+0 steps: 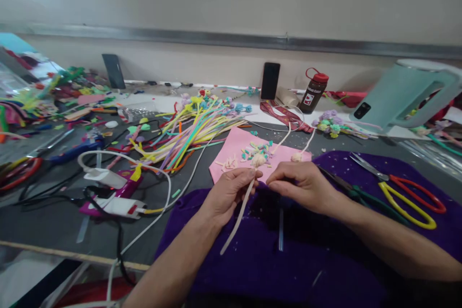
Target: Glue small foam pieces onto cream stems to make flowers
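My left hand [231, 191] is closed around a cream pipe-cleaner flower [257, 160], gripping it just under the fluffy head. Its pale stem [238, 221] slants down over the purple cloth [224, 274]. Close by on the right, my right hand [305, 185] is curled in a pinch; anything between its fingertips is too small to make out. Behind both hands lies a pink sheet [228, 148] strewn with small cream, teal and yellow cut pieces [249, 153]. Two more cream stems with fluffy ends [296, 156] rest across it. A clear stick [280, 231] shows below my right hand.
Red-and-yellow-handled scissors [407, 187] and dark-green-handled pliers [364, 196] lie at the right. Coloured pipe cleaners [187, 139] are heaped left of centre. White cables and a magenta power strip [126, 187] sit left. A kettle [400, 96], bottle [313, 92] and phone [270, 81] stand behind.
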A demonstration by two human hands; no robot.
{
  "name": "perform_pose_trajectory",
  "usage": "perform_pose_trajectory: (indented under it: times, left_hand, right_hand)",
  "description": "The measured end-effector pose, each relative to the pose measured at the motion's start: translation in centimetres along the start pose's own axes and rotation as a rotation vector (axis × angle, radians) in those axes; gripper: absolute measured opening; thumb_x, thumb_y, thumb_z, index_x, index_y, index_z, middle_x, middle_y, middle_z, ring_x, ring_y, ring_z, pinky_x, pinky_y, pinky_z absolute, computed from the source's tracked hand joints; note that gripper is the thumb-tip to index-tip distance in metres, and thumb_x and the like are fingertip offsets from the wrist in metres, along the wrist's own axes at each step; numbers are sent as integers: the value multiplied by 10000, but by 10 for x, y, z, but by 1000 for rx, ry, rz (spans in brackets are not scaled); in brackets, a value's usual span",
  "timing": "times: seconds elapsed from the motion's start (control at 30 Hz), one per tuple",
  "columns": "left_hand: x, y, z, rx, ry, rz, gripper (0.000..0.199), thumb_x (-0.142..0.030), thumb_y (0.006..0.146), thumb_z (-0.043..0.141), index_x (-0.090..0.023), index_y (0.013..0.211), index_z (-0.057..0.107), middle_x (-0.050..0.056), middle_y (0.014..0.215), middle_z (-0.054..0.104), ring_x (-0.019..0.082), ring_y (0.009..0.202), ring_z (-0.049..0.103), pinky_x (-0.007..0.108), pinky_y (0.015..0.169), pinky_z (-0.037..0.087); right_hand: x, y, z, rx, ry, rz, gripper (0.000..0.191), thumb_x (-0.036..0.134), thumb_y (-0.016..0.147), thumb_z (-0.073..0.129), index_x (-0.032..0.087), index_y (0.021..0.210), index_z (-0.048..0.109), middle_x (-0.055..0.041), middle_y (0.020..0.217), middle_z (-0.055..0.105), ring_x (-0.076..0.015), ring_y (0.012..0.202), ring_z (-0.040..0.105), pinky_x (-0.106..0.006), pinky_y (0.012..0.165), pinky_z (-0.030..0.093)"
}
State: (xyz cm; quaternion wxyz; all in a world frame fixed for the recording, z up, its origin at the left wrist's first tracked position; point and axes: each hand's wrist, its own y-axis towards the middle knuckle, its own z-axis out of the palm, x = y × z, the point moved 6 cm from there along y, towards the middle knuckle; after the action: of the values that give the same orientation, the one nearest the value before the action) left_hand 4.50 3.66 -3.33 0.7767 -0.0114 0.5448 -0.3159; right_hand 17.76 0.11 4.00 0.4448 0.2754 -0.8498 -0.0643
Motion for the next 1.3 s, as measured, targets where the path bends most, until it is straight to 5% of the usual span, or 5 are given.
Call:
perform_pose_trajectory:
  times: [0.13,0.3,0.5,0.8,1.3]
  left_hand:
    - [-2,-1,-1,-44,-45,86,252,-350,654,694,-138,789,688,-4,623,570,44,486,468,162,446,337]
    - [-4,-3,3,-43,-34,235,218,-326,666,685,-147,789,700,31,767,606,118,678,549,232,639,426]
    - [-9,-8,8,-57,86,396,125,-262,679,678,-142,709,689,23,817,566,127,787,531,213,689,420]
    - [-6,-8,8,-31,21,351,126,-237,683,676,-147,746,615,-12,673,576,57,510,467,188,493,376]
    - [-10,-8,6,-58,109,395,121,-239,701,650,-134,670,598,-31,558,515,59,504,434,183,493,345]
  right_hand:
    - [-16,0,29,66,382,282,143,247,802,531,143,814,629,7,657,573,-59,472,481,-164,425,368]
    - [-25,1,46,81,597,432,174,292,798,533,141,800,620,48,495,501,-38,364,402,-145,344,263]
    - [-25,2,52,47,667,424,238,345,778,550,140,658,563,62,409,480,-33,312,335,-163,337,224]
    - [-23,1,55,105,640,420,241,344,800,515,141,682,569,64,415,471,-35,326,342,-167,354,209]
    - [-20,4,56,106,649,377,247,351,780,536,135,659,537,60,480,450,-36,368,402,-159,356,246]
